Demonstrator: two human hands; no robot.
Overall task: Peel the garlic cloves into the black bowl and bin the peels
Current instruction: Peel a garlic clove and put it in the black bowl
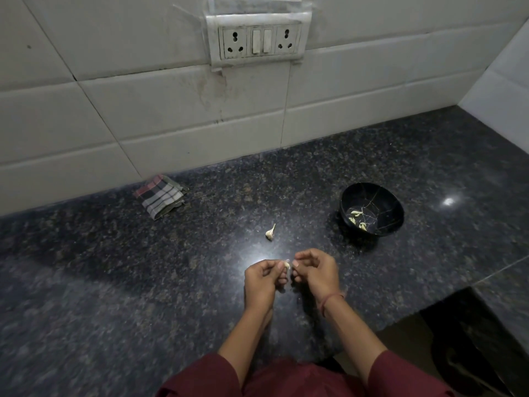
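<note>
Two hands [260, 279] [315, 272] pinching clove [287, 265], counter edge [423, 313] near

Speckled stone counter [143, 282] is gleaming glossy, reflecting light; black bowl [387, 207] is shining smooth; checked cloth [160, 196] is lying matt, woven; wall tiles [86, 110] are showing dull glaze.

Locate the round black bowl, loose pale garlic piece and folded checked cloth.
round black bowl [386, 206]: head view, bare inner wall.
loose pale garlic piece [270, 232]: head view, its middle.
folded checked cloth [159, 196]: head view, top face.
</note>
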